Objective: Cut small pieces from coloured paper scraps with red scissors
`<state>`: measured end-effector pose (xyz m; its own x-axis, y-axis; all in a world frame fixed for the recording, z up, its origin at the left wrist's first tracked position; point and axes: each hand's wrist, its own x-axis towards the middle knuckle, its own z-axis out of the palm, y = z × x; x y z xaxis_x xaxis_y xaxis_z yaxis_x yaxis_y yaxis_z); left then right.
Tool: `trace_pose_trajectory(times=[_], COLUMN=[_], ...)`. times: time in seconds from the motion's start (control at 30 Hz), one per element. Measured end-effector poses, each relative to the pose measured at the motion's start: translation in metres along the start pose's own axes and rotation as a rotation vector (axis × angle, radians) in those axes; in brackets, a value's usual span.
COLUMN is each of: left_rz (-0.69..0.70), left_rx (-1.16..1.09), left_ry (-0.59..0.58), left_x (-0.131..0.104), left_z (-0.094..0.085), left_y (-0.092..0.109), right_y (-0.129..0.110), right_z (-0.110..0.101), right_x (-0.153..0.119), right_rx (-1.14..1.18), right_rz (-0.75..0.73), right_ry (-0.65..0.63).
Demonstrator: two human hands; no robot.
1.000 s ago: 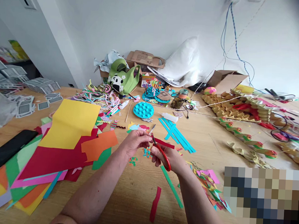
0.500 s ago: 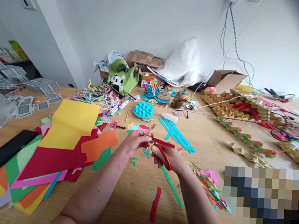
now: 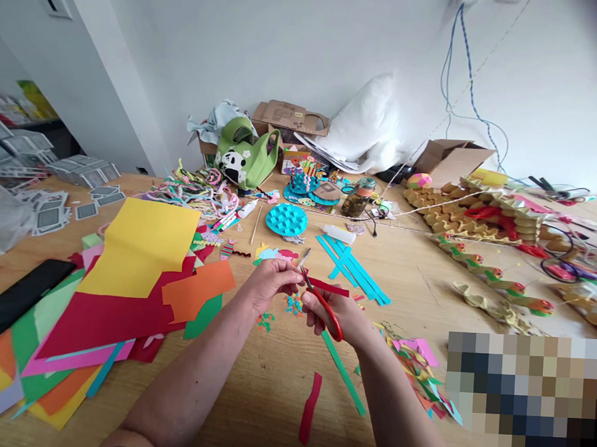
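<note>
My left hand [image 3: 275,282] is closed in a pinch beside the scissor blades, its fingertips at the near end of a narrow red paper strip [image 3: 332,289]. The strip passes by the blades and runs right, above my right hand. My right hand [image 3: 336,313] grips the red-handled scissors [image 3: 328,312], blades pointing up and away; fingers partly hide the handles. Beneath the hands lie tiny blue and orange paper bits [image 3: 294,305] and green bits [image 3: 266,322]. A green strip [image 3: 343,372] and another red strip [image 3: 310,407] rest on the table nearer me.
Coloured paper sheets [image 3: 142,248] and a black phone [image 3: 19,302] lie at left. Ahead are a blue bumpy disc [image 3: 286,220], blue strips [image 3: 358,273], a white bottle [image 3: 338,235] and a jar [image 3: 358,198]. Egg cartons [image 3: 459,212] and paper scraps [image 3: 421,370] occupy the right.
Almost nothing differs. The red strip by the scissors sits very slightly lower, and both hands keep their place and grip.
</note>
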<state>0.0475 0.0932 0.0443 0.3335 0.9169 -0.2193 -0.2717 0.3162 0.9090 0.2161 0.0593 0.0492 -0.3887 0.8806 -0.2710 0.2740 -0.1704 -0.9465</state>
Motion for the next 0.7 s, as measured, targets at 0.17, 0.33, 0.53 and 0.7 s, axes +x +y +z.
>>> trace_pose_trajectory(times=[0.17, 0.33, 0.53, 0.7], left_rz=[0.009, 0.007, -0.002, 0.013], left_rx=[0.014, -0.002, 0.013, 0.036], left_ry=[0.007, 0.013, 0.009, 0.016], left_x=[-0.0007, -0.0025, -0.0025, -0.0021], left_z=[0.0004, 0.0010, 0.0026, 0.0024], left_y=[0.0028, 0.0046, 0.0025, 0.0019], right_y=[-0.0016, -0.0007, 0.0028, 0.0033], right_z=[-0.0003, -0.0015, -0.0026, -0.0028], right_x=[-0.0007, -0.0002, 0.0011, 0.0018], right_rx=[-0.009, -0.018, -0.036, -0.026], right_rz=[0.025, 0.016, -0.010, -0.019], right_ry=[-0.005, 0.010, 0.016, -0.002])
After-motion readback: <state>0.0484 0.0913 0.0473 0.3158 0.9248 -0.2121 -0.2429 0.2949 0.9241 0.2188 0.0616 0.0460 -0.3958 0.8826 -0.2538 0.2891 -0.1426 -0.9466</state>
